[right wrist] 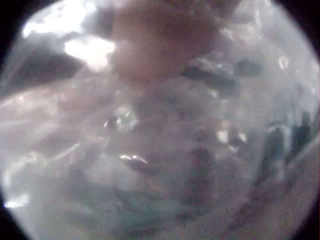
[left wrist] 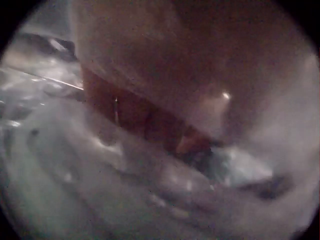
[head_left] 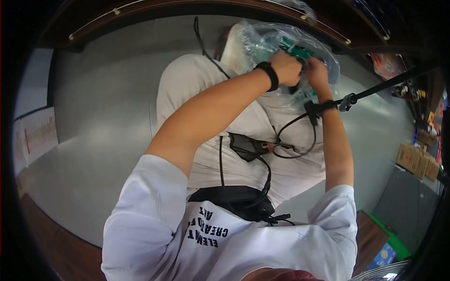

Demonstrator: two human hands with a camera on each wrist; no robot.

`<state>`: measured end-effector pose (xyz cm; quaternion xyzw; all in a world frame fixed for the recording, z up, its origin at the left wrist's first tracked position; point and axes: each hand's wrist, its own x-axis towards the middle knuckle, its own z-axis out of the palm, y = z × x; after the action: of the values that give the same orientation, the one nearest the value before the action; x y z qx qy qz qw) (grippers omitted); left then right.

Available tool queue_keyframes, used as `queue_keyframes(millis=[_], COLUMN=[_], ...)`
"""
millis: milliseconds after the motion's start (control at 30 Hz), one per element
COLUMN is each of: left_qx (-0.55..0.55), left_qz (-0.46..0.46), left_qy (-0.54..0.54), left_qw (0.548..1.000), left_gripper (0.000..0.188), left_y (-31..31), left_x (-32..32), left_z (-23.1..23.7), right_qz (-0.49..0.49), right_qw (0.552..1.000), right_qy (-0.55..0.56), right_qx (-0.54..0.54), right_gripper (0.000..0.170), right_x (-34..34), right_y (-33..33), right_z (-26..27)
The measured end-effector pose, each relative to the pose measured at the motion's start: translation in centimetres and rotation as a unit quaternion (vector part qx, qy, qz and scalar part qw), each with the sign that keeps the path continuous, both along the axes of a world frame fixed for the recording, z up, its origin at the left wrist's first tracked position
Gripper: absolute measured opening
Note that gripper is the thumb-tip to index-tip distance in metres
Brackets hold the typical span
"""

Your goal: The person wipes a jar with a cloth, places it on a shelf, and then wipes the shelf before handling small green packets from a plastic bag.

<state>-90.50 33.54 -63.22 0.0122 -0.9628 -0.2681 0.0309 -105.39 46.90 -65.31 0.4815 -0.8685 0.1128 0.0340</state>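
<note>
A crumpled clear plastic bag [head_left: 323,42] with a green item [head_left: 296,49] in it lies over the person's legs. At the bag, the left hand [head_left: 287,68] has curled fingers and grips the plastic. Close beside it on the right, the right hand [head_left: 317,74] also grips the bag with bent fingers. Both sets of fingertips are partly hidden around the green item. Blurred skin and cloudy plastic [left wrist: 60,150] fill the left wrist view. Shiny plastic [right wrist: 150,175] covers most of the right wrist view, below part of the hand [right wrist: 155,45].
Black cables [head_left: 222,164] loop over the light trousers [head_left: 187,84]. A dark pole [head_left: 389,86] with a clamp reaches in from the right, by the right wrist. Cardboard boxes [head_left: 409,157] stand at the far right. A dark shelf edge [head_left: 168,10] runs along the top.
</note>
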Motion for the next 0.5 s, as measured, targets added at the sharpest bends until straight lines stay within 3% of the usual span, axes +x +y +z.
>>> queue_keyframes(millis=[133, 200, 267, 333, 367, 433, 467, 500], left_qx=[0.072, 0.086, -0.049, -0.058, -0.036, 0.031, 0.024, 0.008], left_qz=[0.093, 0.134, 0.090, 0.080, 0.108, 0.143, 0.135, 0.138], left_qy=[0.015, 0.040, 0.017, -0.021, 0.034, 0.115, 0.118, 0.194], left_qw=[0.993, 0.987, 0.995, 0.995, 0.993, 0.982, 0.984, 0.971], left_gripper=[0.035, 0.039, 0.049, 0.056, 0.057, 0.059, 0.059, 0.059], left_y=[-1.7, -1.1, -0.2, 0.2, 0.2, -0.1, -0.4, -0.5], left_x=[-0.7, -0.8, -1.0, -1.2, -1.2, -1.1, -1.1, -1.1], left_z=[0.8, -0.6, -2.7, -3.0, -3.1, -2.1, -1.5, -0.8], right_qz=[-0.035, 0.007, 0.044, -0.090, -0.114, -0.112, -0.104, -0.097], right_qw=[0.992, 0.993, 0.989, 0.978, 0.932, 0.910, 0.888, 0.890], right_qy=[-0.110, -0.083, -0.060, -0.113, -0.231, -0.265, -0.298, -0.316], right_qx=[-0.044, -0.083, -0.127, -0.150, -0.254, -0.297, -0.336, -0.314], right_gripper=[0.010, 0.009, 0.009, 0.008, 0.010, 0.011, 0.012, 0.014], right_x=[2.6, 1.8, 1.7, 2.2, 0.3, 0.3, 0.3, 0.1], right_y=[3.8, 5.7, 6.7, 6.7, 7.7, 7.7, 7.8, 8.1], right_z=[1.0, 0.0, 0.7, 3.9, 1.8, 1.7, 1.6, 0.7])
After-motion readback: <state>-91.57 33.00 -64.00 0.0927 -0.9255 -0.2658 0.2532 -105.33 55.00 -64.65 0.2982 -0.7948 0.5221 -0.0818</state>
